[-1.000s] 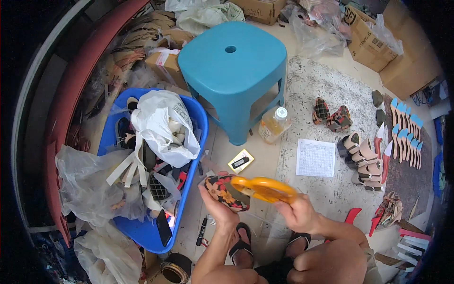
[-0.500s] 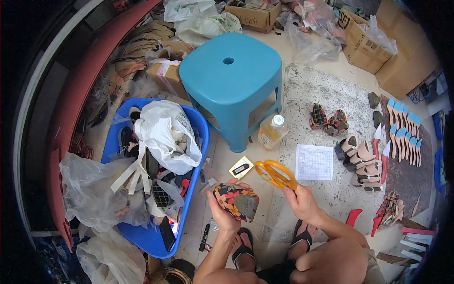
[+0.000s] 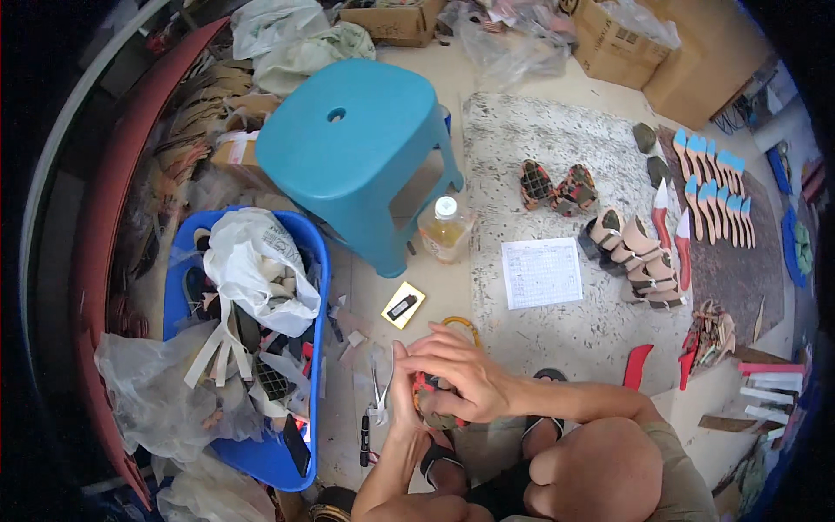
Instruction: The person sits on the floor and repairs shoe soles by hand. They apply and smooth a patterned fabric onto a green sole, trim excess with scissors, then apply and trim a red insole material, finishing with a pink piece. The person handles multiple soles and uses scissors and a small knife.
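Observation:
Both my hands meet low in the middle, above my sandalled feet. My left hand [image 3: 402, 391] grips a red and black patterned shoe piece [image 3: 424, 383] from its left side. My right hand [image 3: 465, 378] lies over that piece and hides most of it, fingers pointing left. An orange scissors handle loop [image 3: 462, 324] sticks out just behind the right hand's knuckles; the blades are hidden. Small metal snips [image 3: 380, 398] lie on the floor just left of my left hand.
A blue plastic stool [image 3: 348, 148] stands ahead, a bottle [image 3: 444, 228] by its leg. A blue tub [image 3: 320, 287] of bags and straps sits left. A yellow card [image 3: 403, 304], a paper sheet [image 3: 541, 271], sandals [image 3: 631, 248] and cardboard boxes [image 3: 626, 39] lie around.
My right hand came down and left with the orange scissors onto the patterned piece, which it now covers. The view has tilted a little toward the stool.

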Tool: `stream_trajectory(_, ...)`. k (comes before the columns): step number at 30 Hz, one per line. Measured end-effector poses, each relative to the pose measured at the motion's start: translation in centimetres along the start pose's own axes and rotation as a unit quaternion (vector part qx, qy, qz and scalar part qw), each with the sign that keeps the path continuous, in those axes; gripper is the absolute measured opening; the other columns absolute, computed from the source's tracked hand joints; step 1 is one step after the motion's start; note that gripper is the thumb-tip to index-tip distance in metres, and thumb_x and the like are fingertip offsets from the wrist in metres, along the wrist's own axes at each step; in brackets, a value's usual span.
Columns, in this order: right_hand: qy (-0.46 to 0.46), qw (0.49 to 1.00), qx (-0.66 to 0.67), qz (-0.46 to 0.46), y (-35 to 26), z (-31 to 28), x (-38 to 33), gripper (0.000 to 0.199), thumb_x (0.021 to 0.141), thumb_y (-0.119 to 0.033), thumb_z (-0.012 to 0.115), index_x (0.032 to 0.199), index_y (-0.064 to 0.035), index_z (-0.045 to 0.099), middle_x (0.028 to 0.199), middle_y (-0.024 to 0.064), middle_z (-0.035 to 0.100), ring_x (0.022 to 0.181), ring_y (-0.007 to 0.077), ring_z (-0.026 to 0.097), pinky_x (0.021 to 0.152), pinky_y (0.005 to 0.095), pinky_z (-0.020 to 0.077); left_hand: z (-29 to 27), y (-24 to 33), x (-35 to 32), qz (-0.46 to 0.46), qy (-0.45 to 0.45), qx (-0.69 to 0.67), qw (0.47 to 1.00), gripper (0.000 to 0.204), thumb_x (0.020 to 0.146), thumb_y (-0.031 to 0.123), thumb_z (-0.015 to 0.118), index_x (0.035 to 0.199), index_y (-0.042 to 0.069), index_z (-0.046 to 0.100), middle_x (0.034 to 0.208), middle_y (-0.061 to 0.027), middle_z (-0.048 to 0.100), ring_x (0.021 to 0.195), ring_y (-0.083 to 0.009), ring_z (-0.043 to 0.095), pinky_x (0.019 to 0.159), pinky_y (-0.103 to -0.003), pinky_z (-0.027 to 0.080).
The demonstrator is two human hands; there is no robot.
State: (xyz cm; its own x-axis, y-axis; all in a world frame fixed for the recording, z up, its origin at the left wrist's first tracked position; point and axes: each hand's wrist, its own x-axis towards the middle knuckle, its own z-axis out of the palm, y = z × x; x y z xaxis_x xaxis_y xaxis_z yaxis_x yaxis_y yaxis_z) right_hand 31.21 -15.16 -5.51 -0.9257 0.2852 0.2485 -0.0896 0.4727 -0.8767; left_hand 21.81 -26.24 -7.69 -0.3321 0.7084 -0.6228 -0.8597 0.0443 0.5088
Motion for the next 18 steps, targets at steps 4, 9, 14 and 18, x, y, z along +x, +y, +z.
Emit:
stream_trajectory(4, 0.043, 0.997, 0.049, 0.049, 0.7, -0.1, 1.1, 0.028, 0.094, -0.028, 0.056, 0.097, -0.0028, 0.068, 0.081, 0.0124, 0.068, 0.089, 0.0287, 0.065, 0.092, 0.0468, 0.0427, -4.9, -2.5, 1.3, 0.094, -0.002, 0.255, 0.962, 0.059, 0.107, 0.046, 0.019, 0.122, 0.002, 0.055, 0.118, -0.0071, 0.059, 0.108, -0.0136, 0.056, 0.092, -0.028, 0.045)
stream_trajectory(9, 0.032, 0.968, 0.146, 0.203, 2.7, -2.1, 2.6, 0.028, 0.097, -0.025, 0.054, 0.100, 0.0009, 0.065, 0.082, 0.0118, 0.067, 0.076, 0.0241, 0.065, 0.065, 0.0345, 0.0489, -4.2, -2.4, 0.4, 0.004, -0.060, 0.205, 0.977, 0.077, 0.102, 0.058, 0.021, 0.099, -0.005, 0.064, 0.092, -0.0069, 0.067, 0.082, -0.0151, 0.061, 0.075, -0.025, 0.047)
stream_trajectory(14, 0.058, 0.942, 0.223, 0.242, 2.6, -2.1, -0.2, 0.024, 0.099, -0.019, 0.054, 0.107, 0.0016, 0.063, 0.097, 0.0080, 0.065, 0.093, 0.0150, 0.061, 0.080, 0.0295, 0.0485, -3.4, -1.9, 0.2, 0.160, 0.048, 0.365, 0.916, 0.090, 0.098, 0.065, 0.016, 0.074, -0.007, 0.065, 0.067, -0.0067, 0.063, 0.061, -0.0162, 0.058, 0.057, -0.029, 0.044)
stream_trajectory(18, 0.036, 0.962, 0.177, 0.203, 0.4, 0.7, -2.3, 0.050, 0.092, -0.013, 0.063, 0.136, -0.0010, 0.042, 0.124, 0.0147, 0.054, 0.105, 0.0184, 0.058, 0.096, 0.0356, 0.0447, -1.8, -1.2, 0.3, 0.252, 0.082, 0.475, 0.839, 0.085, 0.099, 0.059, 0.016, 0.068, -0.007, 0.061, 0.058, -0.0081, 0.059, 0.052, -0.0167, 0.054, 0.049, -0.032, 0.040)
